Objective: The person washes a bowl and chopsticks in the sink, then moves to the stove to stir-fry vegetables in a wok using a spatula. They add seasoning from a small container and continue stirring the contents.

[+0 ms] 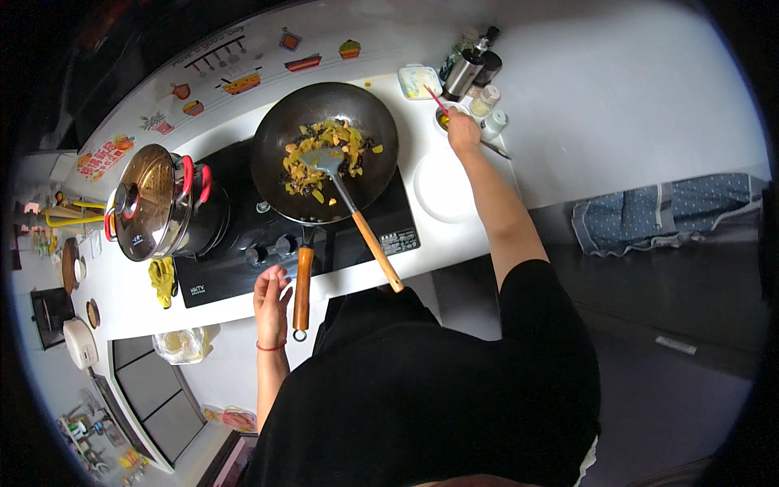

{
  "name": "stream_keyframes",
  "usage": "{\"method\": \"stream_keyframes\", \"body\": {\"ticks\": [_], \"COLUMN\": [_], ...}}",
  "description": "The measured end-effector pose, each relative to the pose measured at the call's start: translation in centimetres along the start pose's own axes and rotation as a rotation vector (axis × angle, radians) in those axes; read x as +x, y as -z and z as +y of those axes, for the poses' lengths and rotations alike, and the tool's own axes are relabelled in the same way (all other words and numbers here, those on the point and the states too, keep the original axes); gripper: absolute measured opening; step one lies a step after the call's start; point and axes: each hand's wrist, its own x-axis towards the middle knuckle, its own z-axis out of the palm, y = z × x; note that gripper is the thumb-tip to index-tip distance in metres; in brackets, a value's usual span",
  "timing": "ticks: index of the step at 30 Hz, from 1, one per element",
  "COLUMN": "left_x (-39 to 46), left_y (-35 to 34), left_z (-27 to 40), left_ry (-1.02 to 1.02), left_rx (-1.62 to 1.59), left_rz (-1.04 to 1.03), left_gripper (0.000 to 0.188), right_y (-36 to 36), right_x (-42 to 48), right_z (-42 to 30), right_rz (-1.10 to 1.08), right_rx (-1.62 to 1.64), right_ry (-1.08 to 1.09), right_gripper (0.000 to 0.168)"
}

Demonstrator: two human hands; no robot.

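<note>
My right hand (464,130) is at a small bowl (439,122) with yellow contents, beside a thin red stick-like utensil (436,100); how the fingers grip is partly hidden. My left hand (272,304), with a red cord at the wrist, is held with fingers loosely curled just left of the wok's wooden handle (302,289), apart from it. The dark wok (268,140) sits on the black cooktop (231,274) and holds cooked green slices, dark pieces and light brown chunks (353,137). A metal spatula (328,162) rests in it, its wooden handle (377,249) over the rim. A white round plate (447,187) lies to the right.
A lidded steamer pot (146,204) with red handles stands on the left, near a yellow cloth (162,281). A metal dispenser bottle (464,74), seasoning jars (485,100) and a patterned white box (420,82) stand at the back right. A dark slender utensil (496,149) lies near my right wrist.
</note>
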Motion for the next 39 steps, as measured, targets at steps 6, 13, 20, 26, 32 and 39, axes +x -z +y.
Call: {"method": "stream_keyframes", "body": {"ticks": [6,13,20,26,32,39], "left_x": [-2.2,-1.7,-1.0,1.4,4.3,5.0], "left_y": [1.7,2.0,1.0,1.7,2.9,0.5], "left_z": [-1.2,-1.7,-1.0,-1.8,-6.0,-6.7], "left_ry": [0.035,0.028,0.051,0.182,0.639,0.952], "left_rx": [-0.075,-0.091,-0.01,0.221,-0.501,-1.212], "left_rz": [0.151,0.168,0.133,-0.176,-0.745,-0.982], "left_gripper": [0.029,0.028,0.029,0.044,0.053,0.027], "right_y": [-1.6,-1.0,-0.3,5.1,16.0,19.2], "right_x": [1.3,1.9,1.3,-5.9,-23.7,-25.6], "right_z": [2.0,2.8,2.7,-2.2,-12.0,-14.9], "right_rz": [-0.034,-0.066,0.064,0.19,-0.625,-0.226], "right_rx": [-0.099,-0.072,-0.01,0.743,0.943,0.595], "right_ry": [0.1,0.117,0.103,0.015,0.297,0.305], "right_gripper": [0.013,0.024,0.031,0.041,0.078,0.061]}}
